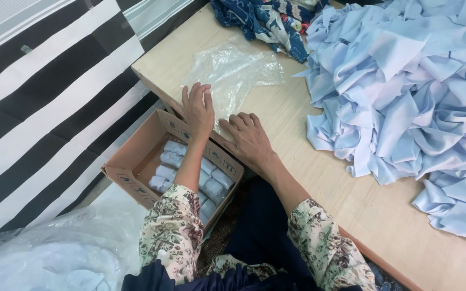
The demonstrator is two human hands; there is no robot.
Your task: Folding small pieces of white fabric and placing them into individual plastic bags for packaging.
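Note:
My left hand (198,108) lies flat, fingers spread, on a clear plastic bag (238,73) that rests on the light wooden table (319,178) near its left corner. Beside it, my right hand (247,138) also lies flat on the tabletop at the bag's lower edge, fingers together and stretched out. Neither hand grips anything. Both forearms wear floral sleeves. Under my left forearm stands an open cardboard box (136,161) with several rolled light-blue cloth bundles (211,186) in it.
A big heap of light-blue cloth pieces (405,97) covers the table's right side. Dark blue patterned fabric (268,21) lies at the far edge. A black-and-white striped surface (44,108) lies left, and a plastic bag of white material (55,258) sits lower left.

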